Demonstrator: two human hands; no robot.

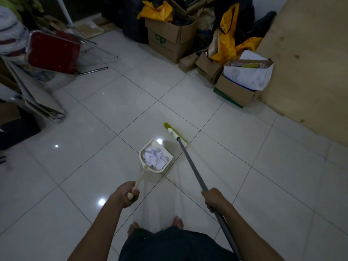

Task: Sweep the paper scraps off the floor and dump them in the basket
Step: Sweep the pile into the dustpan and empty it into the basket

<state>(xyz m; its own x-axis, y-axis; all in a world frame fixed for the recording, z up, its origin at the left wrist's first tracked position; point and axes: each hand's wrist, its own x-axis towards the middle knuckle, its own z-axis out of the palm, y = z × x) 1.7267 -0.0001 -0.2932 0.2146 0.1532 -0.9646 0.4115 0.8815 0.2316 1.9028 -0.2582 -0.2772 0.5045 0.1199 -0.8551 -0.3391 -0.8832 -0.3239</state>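
Note:
A cream dustpan (145, 150) hangs just above the white tiled floor in the middle of the view, filled with white paper scraps (155, 158). My left hand (126, 194) is shut on the end of its long cream handle. My right hand (213, 199) grips the grey pole of a broom (190, 162). The broom's green and white head (176, 133) rests on the tiles just right of the dustpan. No basket is in view.
Cardboard boxes (170, 39) with yellow bags (228, 48) line the far wall. A box of papers (243, 81) stands at the right beside a plywood board (308, 63). A tipped red chair (53, 50) and leaning boards (37, 95) crowd the left. My bare feet (178, 222) are below.

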